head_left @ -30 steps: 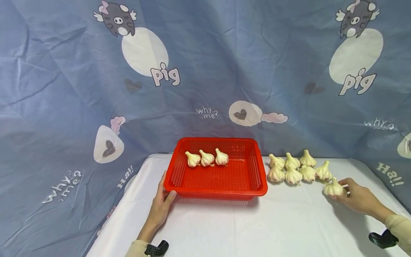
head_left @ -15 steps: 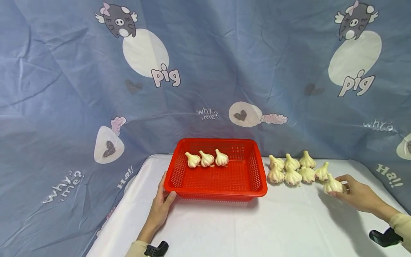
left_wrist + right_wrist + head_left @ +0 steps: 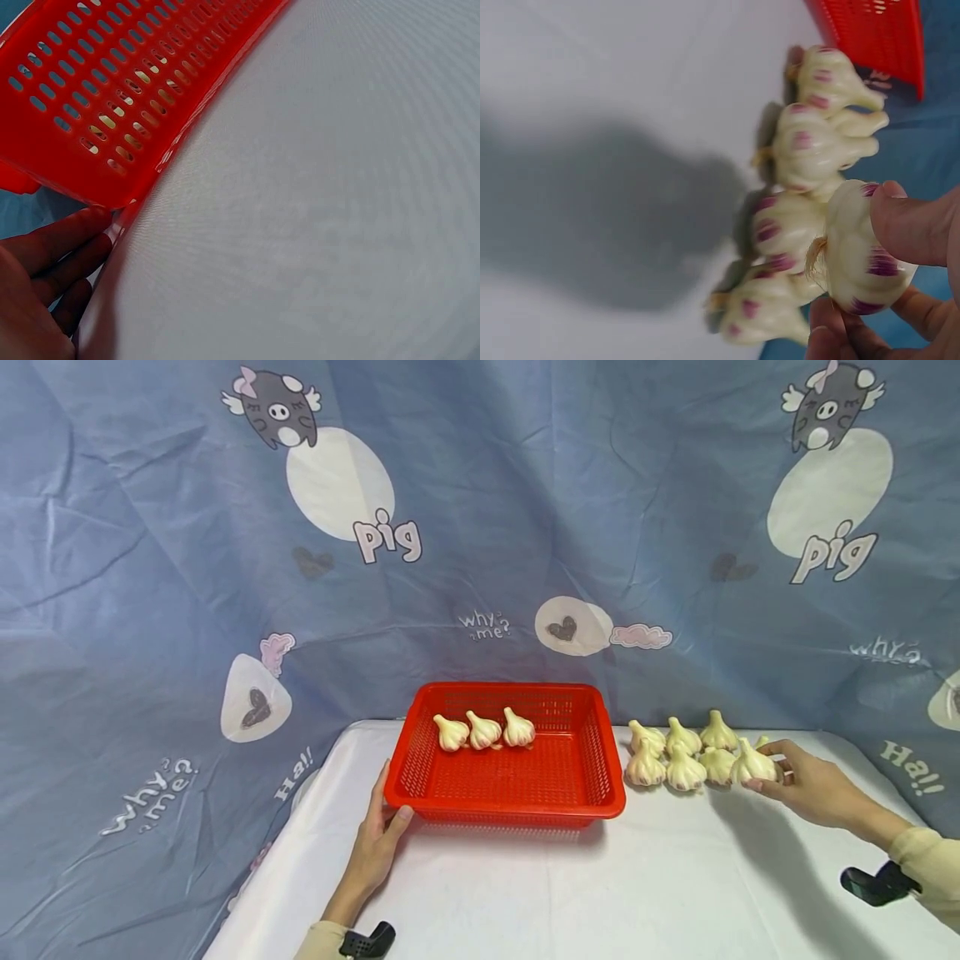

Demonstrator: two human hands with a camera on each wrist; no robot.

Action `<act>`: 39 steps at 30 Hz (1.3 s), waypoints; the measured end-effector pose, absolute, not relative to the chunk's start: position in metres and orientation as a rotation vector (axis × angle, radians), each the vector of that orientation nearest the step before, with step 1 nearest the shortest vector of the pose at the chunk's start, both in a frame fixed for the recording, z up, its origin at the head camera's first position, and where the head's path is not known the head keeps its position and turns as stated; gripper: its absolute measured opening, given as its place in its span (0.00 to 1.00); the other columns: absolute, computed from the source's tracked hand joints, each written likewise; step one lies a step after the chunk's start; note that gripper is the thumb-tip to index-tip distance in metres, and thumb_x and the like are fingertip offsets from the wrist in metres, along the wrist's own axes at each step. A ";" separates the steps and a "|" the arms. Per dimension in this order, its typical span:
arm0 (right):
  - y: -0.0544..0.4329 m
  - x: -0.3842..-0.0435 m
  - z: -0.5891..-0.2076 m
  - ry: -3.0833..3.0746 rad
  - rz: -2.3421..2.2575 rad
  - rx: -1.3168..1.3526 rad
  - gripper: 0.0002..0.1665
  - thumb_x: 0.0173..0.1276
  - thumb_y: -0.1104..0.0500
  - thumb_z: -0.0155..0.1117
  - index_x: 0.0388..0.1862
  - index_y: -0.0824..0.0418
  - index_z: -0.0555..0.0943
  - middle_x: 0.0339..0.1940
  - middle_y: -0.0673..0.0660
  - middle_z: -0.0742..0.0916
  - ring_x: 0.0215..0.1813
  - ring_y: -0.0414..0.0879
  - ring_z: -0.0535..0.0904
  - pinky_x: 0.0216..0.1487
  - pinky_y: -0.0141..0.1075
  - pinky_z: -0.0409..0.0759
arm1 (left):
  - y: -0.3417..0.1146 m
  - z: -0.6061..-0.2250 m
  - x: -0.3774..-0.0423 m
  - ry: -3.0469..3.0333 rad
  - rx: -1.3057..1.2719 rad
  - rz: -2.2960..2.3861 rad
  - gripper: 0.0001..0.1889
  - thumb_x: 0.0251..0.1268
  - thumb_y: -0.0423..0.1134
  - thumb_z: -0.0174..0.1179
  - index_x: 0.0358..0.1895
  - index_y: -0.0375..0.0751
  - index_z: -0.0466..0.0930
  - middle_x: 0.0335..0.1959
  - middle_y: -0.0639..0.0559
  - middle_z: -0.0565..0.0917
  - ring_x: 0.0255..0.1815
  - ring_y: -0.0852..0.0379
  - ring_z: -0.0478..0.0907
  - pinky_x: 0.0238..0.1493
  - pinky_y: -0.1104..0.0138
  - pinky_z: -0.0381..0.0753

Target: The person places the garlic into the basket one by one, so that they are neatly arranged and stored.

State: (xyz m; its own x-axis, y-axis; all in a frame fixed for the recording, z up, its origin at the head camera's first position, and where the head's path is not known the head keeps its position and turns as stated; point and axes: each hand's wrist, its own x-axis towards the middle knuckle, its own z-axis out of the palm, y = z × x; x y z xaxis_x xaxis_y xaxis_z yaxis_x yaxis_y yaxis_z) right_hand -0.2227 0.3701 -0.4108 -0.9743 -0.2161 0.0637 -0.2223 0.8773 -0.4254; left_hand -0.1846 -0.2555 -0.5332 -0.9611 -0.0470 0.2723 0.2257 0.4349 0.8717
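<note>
ok, right hand (image 3: 817, 789) pinches garlic bulb (image 3: 752, 766); carry it clear of other bulbs (image 3: 685, 770). left hand (image 3: 372, 852), thumb spread, should steady basket (image 3: 504, 809).

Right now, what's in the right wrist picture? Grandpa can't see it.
A right hand pinches a purple-blotched garlic bulb. Behind it, other garlic bulbs rest on a white cloth near a red perforated basket.

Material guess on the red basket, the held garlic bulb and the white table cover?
Red basket: likely moulded plastic, semi-gloss; regular slots, glints along edges.
Held garlic bulb: possibly plastic or foam imitation, smooth satin; crisp purple patches suggest painting, but the fibrous root tuft leaves real garlic open.
White table cover: probably cloth, matte; faint creases, though thin vinyl isn't ruled out.
</note>
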 end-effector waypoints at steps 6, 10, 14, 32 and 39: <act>0.354 -0.236 -0.391 -3.014 0.712 0.418 0.36 0.75 0.52 0.71 0.67 0.75 0.70 0.51 0.80 0.86 0.47 0.68 0.88 0.36 0.42 0.83 | -0.256 -0.534 -0.185 -2.429 -0.162 -1.539 0.43 0.79 0.41 0.57 0.88 0.67 0.44 0.82 0.48 0.68 0.63 0.56 0.83 0.69 0.56 0.77; 0.343 -0.245 -0.378 -3.037 0.689 0.413 0.40 0.76 0.47 0.70 0.70 0.75 0.68 0.61 0.85 0.80 0.52 0.74 0.85 0.42 0.56 0.85 | -0.256 -0.533 -0.185 -2.426 -0.171 -1.549 0.43 0.79 0.40 0.57 0.88 0.68 0.44 0.82 0.48 0.68 0.63 0.55 0.83 0.70 0.56 0.77; 0.331 -0.256 -0.368 -3.050 0.659 0.404 0.42 0.75 0.44 0.70 0.71 0.74 0.69 0.58 0.81 0.82 0.52 0.71 0.84 0.43 0.58 0.84 | -0.255 -0.531 -0.186 -2.422 -0.170 -1.553 0.43 0.79 0.41 0.57 0.88 0.68 0.44 0.82 0.47 0.69 0.63 0.49 0.84 0.70 0.47 0.76; 0.284 -0.298 -0.358 -3.048 0.854 0.473 0.42 0.73 0.43 0.72 0.72 0.70 0.71 0.62 0.79 0.84 0.60 0.71 0.85 0.54 0.60 0.84 | -0.255 -0.534 -0.184 -2.409 -0.167 -1.568 0.43 0.79 0.41 0.57 0.88 0.64 0.45 0.83 0.45 0.67 0.67 0.41 0.83 0.72 0.38 0.71; 0.263 -0.315 -0.355 -3.020 0.931 0.482 0.44 0.68 0.39 0.76 0.70 0.66 0.75 0.61 0.72 0.87 0.59 0.63 0.88 0.53 0.52 0.86 | -0.255 -0.534 -0.185 -2.413 -0.168 -1.555 0.43 0.79 0.41 0.57 0.88 0.65 0.45 0.82 0.45 0.68 0.65 0.43 0.83 0.71 0.38 0.72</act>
State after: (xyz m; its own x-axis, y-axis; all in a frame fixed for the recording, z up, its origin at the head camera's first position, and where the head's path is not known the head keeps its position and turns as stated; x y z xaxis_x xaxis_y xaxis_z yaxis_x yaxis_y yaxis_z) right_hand -0.3147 0.2625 -0.3548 -0.9530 -0.3010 0.0354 -0.2686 0.7849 -0.5583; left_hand -0.1847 -0.2552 -0.5339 -0.9581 -0.0459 0.2827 0.2385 0.4187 0.8762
